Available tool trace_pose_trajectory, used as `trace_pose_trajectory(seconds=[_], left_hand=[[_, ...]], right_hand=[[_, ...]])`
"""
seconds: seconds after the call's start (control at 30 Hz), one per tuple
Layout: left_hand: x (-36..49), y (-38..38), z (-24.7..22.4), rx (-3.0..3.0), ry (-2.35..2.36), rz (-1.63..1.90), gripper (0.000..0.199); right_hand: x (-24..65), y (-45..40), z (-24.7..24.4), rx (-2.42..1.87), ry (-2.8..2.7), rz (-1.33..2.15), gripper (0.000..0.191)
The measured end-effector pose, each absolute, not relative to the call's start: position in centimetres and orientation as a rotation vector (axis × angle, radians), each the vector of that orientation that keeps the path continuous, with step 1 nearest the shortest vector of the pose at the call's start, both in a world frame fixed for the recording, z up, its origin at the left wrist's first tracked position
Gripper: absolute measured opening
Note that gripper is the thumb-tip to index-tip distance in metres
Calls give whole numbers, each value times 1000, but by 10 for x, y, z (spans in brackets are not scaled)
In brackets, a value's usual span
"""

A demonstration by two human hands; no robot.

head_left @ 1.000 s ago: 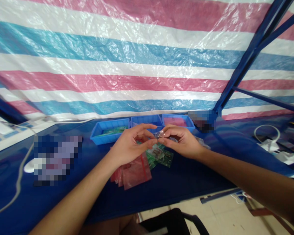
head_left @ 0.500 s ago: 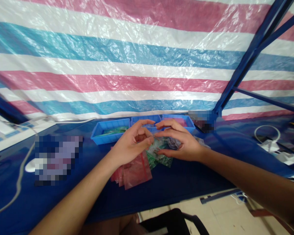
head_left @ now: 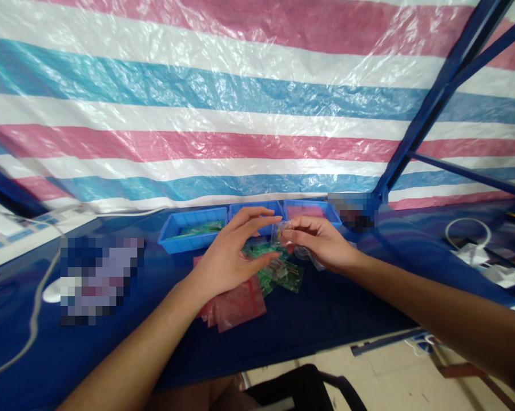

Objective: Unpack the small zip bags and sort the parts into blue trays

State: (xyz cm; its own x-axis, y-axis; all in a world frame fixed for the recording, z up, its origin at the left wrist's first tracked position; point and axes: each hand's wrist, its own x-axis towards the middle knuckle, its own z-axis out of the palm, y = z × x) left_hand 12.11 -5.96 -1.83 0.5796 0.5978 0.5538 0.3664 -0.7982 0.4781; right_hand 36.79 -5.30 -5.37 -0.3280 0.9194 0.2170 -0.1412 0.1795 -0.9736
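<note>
My right hand (head_left: 315,240) pinches a small clear plastic bag (head_left: 278,231) between thumb and fingers, above the pile. Facing it, my left hand (head_left: 236,248) is open, thumb and fingers apart with nothing between them. Below the hands lie green-tinted plastic bags (head_left: 289,277). Red plastic bags (head_left: 240,305) are fanned out under my left wrist. Part of a heap of clear bags (head_left: 309,257) shows beneath my right hand. Behind stand a left blue bin (head_left: 172,242) with green bags, a middle bin (head_left: 240,206) partly covered by my left hand, and a right bin (head_left: 332,214) holding red bags.
A striped plastic sheet (head_left: 257,120) hangs behind the blue table (head_left: 326,319). A white cable (head_left: 35,308) and a blurred-out object (head_left: 103,279) lie left. White adapters (head_left: 480,257) sit right, near a blue metal frame (head_left: 424,120). Below is a black chair (head_left: 292,388).
My right hand has gone from open fingers to a pinch on a clear bag. My left hand's fingers have spread and straightened; the bags on the table look little changed.
</note>
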Motion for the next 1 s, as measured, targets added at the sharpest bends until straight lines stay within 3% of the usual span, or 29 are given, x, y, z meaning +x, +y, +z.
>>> trace_pose_trajectory(seconds=[0.13,0.3,0.47,0.67,0.87,1.0], left_hand=[[119,-57,-23,2663,732,1144,52],[118,-56,-24,2736,686,1191,26],[120,-59,-19,2623,834,1243,18],[112,-53,-19,2260,1336,1377,29],[102,-33,-28,2387,1510,1314,18],[99,-22,-36,2515,1558,1115,30]], right_hand=[[368,-54,-52,-797,-1340,1565,31],[369,-57,-51,-789,-1350,1695,35],[368,-56,-51,-761,-1351,1694,45],[369,-52,-52,-782,-1332,1618,46],[367,-56,-50,-788,-1402,1606,46],[367,-56,-51,-783,-1468,1577,44]])
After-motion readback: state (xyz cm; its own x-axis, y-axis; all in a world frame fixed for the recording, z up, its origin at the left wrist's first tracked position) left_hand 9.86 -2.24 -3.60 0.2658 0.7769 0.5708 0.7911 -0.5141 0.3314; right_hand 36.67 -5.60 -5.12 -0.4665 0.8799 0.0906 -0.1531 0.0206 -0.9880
